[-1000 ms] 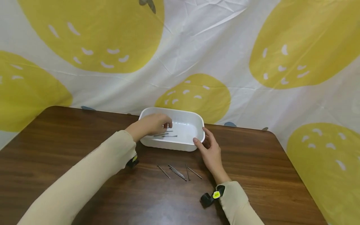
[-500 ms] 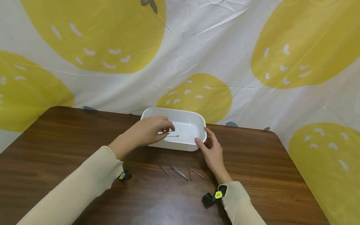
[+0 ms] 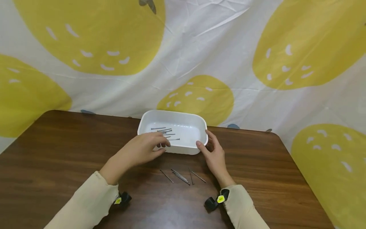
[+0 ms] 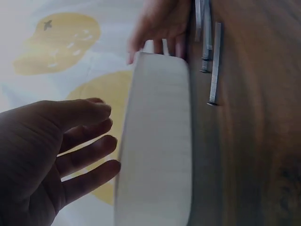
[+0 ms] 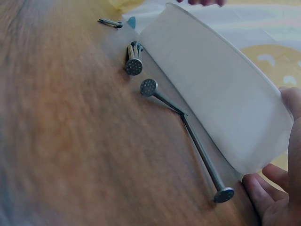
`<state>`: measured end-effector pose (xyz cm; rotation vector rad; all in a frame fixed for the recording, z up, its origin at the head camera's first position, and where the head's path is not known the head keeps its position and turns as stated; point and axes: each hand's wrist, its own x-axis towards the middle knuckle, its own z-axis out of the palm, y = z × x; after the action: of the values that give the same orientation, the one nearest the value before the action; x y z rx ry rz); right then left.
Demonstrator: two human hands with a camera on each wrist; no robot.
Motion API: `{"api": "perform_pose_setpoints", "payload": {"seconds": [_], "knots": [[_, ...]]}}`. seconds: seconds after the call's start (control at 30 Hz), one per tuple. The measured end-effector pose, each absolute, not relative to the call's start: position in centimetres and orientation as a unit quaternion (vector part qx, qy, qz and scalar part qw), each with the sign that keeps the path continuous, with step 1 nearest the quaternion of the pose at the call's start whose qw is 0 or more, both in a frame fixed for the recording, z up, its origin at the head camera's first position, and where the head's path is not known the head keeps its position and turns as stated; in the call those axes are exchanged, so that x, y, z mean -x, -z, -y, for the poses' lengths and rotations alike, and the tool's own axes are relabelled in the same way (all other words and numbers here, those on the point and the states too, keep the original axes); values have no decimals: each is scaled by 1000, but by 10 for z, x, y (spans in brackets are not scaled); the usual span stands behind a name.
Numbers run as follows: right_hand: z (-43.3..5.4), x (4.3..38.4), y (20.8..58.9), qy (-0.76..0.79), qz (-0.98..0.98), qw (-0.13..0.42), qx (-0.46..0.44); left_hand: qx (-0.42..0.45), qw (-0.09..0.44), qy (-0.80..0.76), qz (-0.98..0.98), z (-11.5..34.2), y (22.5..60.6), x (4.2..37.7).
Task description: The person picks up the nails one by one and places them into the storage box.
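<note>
A white rectangular plastic bin (image 3: 186,150) stands toward the back of the table, with several metal nails (image 3: 157,128) lying in its left half. My left hand (image 3: 142,148) hovers at the bin's near left rim and partly hides that corner. Its fingers are relaxed and hold nothing, as the left wrist view also shows of the hand (image 4: 33,146). At the bin's right end, my right hand (image 3: 215,157) grips the wall, thumb on the near side and fingers round the end. Several loose nails (image 3: 180,176) lie on the table in front of the bin.
The brown wood-grain table (image 3: 257,171) has rounded back corners. Close behind it hangs a white cloth (image 3: 243,57) printed with yellow fruit. A black wrist camera (image 3: 211,203) sits low beside the right sleeve.
My left hand has come out of the bin toward the near left, uncovering more of the nails inside. My right hand keeps its grip on the bin's right end.
</note>
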<state>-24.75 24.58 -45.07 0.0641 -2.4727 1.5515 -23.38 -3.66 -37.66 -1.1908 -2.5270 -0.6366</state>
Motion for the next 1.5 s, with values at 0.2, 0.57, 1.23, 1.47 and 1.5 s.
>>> {"api": "perform_pose_setpoints", "payload": {"seconds": [0.2,0.57,1.23,1.47,1.5], "knots": [[-247,243,449,-536,836,121,-20,450,74,192,869,32,381,228],[-247,244,451,-529,840,121,-11,449,-63,143,879,16,396,211],[-244,246,450,-526,841,125,-14,416,-124,149,888,4,404,203],[-244,247,449,-530,839,123,-14,408,-93,113,901,-3,402,191],[-244,247,448,-530,839,123,-15,408,-91,111,902,-3,402,191]]}}
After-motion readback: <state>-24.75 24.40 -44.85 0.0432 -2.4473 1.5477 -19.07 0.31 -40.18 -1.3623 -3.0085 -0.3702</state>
